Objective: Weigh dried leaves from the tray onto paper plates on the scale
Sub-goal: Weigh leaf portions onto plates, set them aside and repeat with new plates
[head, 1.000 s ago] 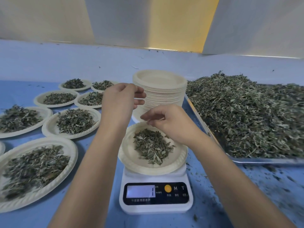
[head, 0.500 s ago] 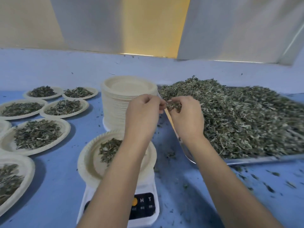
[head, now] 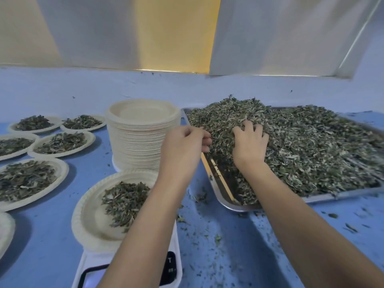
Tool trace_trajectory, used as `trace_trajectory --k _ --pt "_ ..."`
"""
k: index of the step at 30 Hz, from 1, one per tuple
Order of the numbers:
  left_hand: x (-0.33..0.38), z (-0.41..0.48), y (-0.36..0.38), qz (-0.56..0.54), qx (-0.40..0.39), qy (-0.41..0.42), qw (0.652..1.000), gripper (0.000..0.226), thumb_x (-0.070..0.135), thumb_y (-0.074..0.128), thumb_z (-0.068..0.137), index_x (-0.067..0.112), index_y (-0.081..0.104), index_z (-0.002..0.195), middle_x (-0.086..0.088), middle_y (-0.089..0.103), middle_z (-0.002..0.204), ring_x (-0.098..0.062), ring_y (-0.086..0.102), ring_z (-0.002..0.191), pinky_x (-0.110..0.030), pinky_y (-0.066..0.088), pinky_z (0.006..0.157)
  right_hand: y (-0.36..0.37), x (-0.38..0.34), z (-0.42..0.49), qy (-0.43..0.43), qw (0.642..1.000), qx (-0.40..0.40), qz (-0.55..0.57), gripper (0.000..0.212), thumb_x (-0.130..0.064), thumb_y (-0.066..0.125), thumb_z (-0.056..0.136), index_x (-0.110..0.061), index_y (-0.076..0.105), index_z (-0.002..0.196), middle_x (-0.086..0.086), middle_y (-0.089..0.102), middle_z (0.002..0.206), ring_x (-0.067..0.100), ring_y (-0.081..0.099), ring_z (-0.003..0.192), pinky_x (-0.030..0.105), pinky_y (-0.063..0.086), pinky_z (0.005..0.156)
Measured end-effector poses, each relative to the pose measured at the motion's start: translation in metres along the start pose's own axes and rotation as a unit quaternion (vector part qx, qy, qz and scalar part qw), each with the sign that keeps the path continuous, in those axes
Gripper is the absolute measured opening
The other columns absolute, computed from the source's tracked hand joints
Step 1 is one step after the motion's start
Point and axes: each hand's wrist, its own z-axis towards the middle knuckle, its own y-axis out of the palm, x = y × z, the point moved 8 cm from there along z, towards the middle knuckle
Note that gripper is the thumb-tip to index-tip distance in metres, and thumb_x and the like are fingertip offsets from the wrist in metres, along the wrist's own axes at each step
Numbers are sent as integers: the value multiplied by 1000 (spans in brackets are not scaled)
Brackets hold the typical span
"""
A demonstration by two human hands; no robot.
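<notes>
A metal tray [head: 226,205] at the right holds a big heap of dried leaves [head: 311,154]. My right hand [head: 250,145] is sunk into the heap near its left side, its fingers curled into the leaves. My left hand [head: 182,146] hovers at the tray's left edge with its fingers curled inward; what is inside them is hidden. A paper plate [head: 87,217] with a small pile of leaves sits on the white scale [head: 171,267] at the lower left, partly covered by my left forearm. The scale's display is mostly hidden.
A tall stack of empty paper plates [head: 139,140] stands between the scale and the tray. Several leaf-filled plates [head: 62,143] lie on the blue table [head: 218,246] at the left. Leaf crumbs are scattered in front of the tray. A wall runs along the back.
My right hand has gone from above the plate on the scale, past the tray's edge, into the heap. My left hand followed to the tray's edge. The view swung right.
</notes>
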Motion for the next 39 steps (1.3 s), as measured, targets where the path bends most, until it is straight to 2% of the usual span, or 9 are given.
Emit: trace_trajectory --k 5,9,14,19,23,25,28,34,39 --pt "-3 -1 -4 -2 4 -6 1000 27 12 48 89 20 66 70 6 70 68 -7 64 62 -20 45 61 -15 -7 -4 -17 994 15 109 35 0 57 84 -13 60 117 11 49 128 33 40 119 44 37 94" --pt "-6 -2 -8 -9 7 -13 1000 26 12 49 90 17 66 71 5 71 68 -9 65 62 -18 45 57 -5 -12 -11 0 970 -110 217 35 2 53 87 -20 66 111 8 60 120 26 56 90 33 45 68" --pt "-5 -2 -16 -24 13 -23 999 26 12 49 90 17 66 71 7 70 63 -6 64 58 -14 47 52 6 -26 -21 -17 942 -234 241 26 -22 61 91 -13 66 115 12 63 118 26 59 88 29 44 66" --pt "0 -2 -25 -29 22 -18 999 26 11 49 89 16 66 71 7 70 65 -8 64 61 -22 48 62 -7 -23 -21 -8 966 -138 217 43 -23 60 92 -25 52 135 7 65 114 26 62 94 28 42 65" --pt "0 -2 -31 -22 26 -21 999 25 11 49 89 16 66 71 6 70 65 -11 64 63 -24 48 65 2 -31 -27 -36 970 -200 133 38 -12 60 90 -26 61 125 7 65 115 29 60 100 33 46 69" --pt "0 -1 -35 -22 27 -20 999 25 11 49 88 16 66 72 6 71 66 -10 64 61 -21 48 62 11 -35 -34 -52 962 -241 117 42 -4 57 89 -25 61 126 9 65 110 29 59 91 31 45 66" --pt "1 -1 -39 -27 31 -16 999 25 11 48 88 15 66 72 5 71 67 -8 64 58 -20 46 61 23 -38 -41 -59 957 -252 129 51 6 49 88 -23 59 129 12 62 95 21 47 60 26 37 49" --pt "2 4 -48 -32 33 -14 999 25 11 48 88 15 67 72 3 72 69 -8 65 59 -23 47 66 22 -30 -38 -38 968 -187 165 46 9 53 85 -19 68 118 14 66 114 27 54 72 28 45 63" --pt "-1 6 -60 -60 51 -39 996 25 11 46 89 13 67 76 3 72 68 -7 65 59 -18 46 59 11 -20 -29 -25 965 -146 219 45 5 52 88 -19 64 124 12 66 118 13 44 51 24 41 53"
